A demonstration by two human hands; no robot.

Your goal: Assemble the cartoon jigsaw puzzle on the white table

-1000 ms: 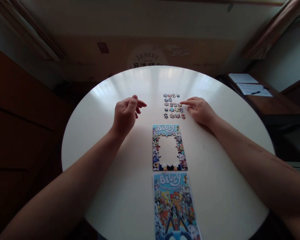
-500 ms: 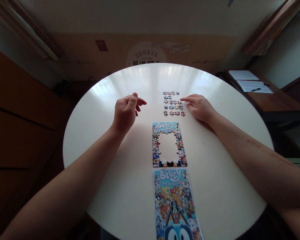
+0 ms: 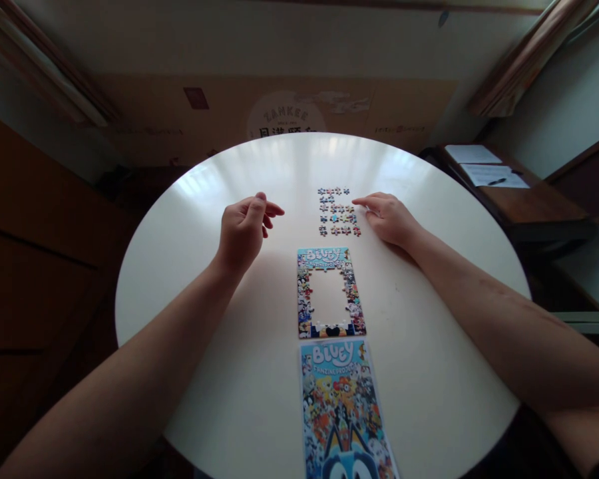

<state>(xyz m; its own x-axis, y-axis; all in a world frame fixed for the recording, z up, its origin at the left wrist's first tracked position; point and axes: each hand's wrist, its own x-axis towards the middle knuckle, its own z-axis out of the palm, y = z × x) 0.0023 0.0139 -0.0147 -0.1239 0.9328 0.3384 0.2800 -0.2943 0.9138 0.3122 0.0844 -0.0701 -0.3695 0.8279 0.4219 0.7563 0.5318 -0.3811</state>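
My left hand (image 3: 244,229) hovers over the left of the table, thumb uppermost and fingers loosely bent and apart. Nothing shows in it. My right hand (image 3: 388,216) is by the right edge of several rows of loose jigsaw pieces (image 3: 334,218), its index finger stretched toward them. Whether that fingertip touches a piece is too small to tell. Nearer me lies a partly assembled puzzle (image 3: 357,303), a colourful border around a bare middle. Below it is a printed Bluey picture sheet (image 3: 342,399), cut off by the bottom of the view.
All of this lies on a round white table (image 3: 170,266). To the right, a dark wooden desk (image 3: 539,206) bears paper sheets (image 3: 494,175) and a pen (image 3: 497,181). A printed cardboard panel (image 3: 144,100) stands behind the table.
The whole view has shifted slightly, so everything sits a little further left and lower. Both hands keep nearly the same pose and place over the table.
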